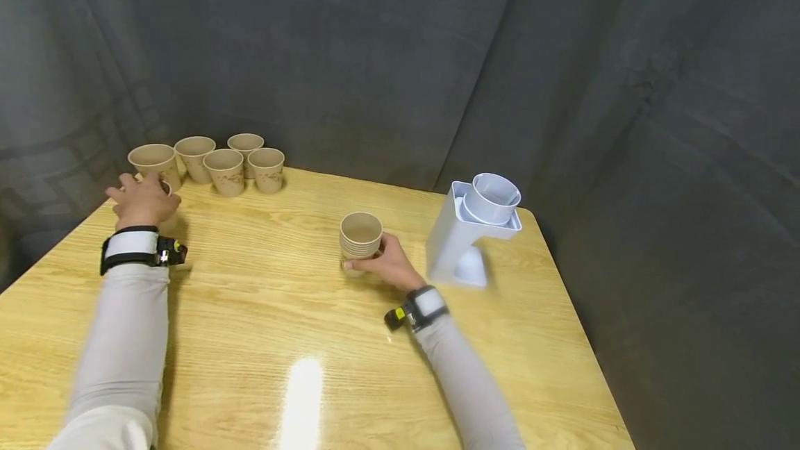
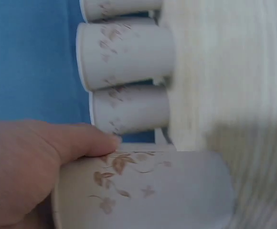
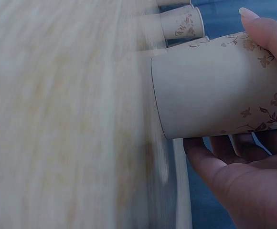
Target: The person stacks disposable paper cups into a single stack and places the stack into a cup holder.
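Note:
At the table's left side, my left hand (image 1: 142, 201) grips a tan paper cup (image 2: 153, 191) from above, near its rim. The left wrist view shows the thumb along the rim and brown leaf prints on the cup's wall; the other fingers are mostly hidden. My right hand (image 1: 395, 264) holds an upright stack of nested paper cups (image 1: 361, 228) near the table's middle, thumb on one side and fingers round the other. In the right wrist view, the lowest cup (image 3: 215, 90) of that stack has its base close over the tabletop.
Several paper cups (image 1: 225, 171) stand upright in a cluster at the back left, just beyond my left hand. To the right of the stack is a white plastic stand (image 1: 446, 242) with a round cylinder (image 1: 494, 200) on top. Dark curtains (image 1: 312, 54) hang behind the wooden table (image 1: 250, 339).

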A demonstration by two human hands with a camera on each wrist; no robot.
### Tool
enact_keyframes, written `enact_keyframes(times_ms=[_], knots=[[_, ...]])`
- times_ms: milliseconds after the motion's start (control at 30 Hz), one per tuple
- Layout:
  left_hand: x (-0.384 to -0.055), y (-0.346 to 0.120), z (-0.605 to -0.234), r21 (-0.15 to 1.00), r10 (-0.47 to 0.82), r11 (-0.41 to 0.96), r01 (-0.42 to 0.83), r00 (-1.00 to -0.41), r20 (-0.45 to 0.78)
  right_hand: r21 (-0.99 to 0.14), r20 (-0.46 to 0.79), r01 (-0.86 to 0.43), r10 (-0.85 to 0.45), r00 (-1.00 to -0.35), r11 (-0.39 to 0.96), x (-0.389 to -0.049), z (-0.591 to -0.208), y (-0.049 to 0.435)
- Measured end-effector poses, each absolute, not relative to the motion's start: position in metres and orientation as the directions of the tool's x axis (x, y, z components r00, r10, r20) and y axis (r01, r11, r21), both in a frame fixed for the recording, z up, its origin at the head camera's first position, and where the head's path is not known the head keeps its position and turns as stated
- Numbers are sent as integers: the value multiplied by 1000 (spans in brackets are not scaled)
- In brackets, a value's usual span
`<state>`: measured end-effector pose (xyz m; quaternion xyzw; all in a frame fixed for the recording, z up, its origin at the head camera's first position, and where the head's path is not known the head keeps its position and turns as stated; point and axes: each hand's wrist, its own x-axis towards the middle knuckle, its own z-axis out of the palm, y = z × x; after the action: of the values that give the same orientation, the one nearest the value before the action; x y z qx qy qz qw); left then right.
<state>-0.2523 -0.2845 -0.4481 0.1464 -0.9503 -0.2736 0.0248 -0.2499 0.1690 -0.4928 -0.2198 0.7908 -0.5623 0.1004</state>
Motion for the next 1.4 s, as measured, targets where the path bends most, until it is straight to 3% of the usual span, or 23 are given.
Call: enact_keyframes(times_ms=[333, 600, 767, 1000, 1400], knots=[[-252, -253, -442, 597, -194, 776, -203, -978, -80, -934, 80, -226, -456, -887, 275, -251, -494, 168], [-256, -231, -442, 558, 52, 830, 13, -997, -55, -934, 57, -207, -453, -890, 290, -250, -496, 166], [-265, -213, -441, 549, 222, 813, 196, -975, 20, -935, 44, -193, -441, -896, 299, -249, -495, 166], [-268, -176, -428, 547, 342, 780, 305, -939, 37, -933, 16, -173, -443, -896, 316, -250, -489, 167], [-265, -121, -418, 471, 420, 741, 478, -878, 231, -940, 43, -184, -434, -900, 288, -251, -495, 167]])
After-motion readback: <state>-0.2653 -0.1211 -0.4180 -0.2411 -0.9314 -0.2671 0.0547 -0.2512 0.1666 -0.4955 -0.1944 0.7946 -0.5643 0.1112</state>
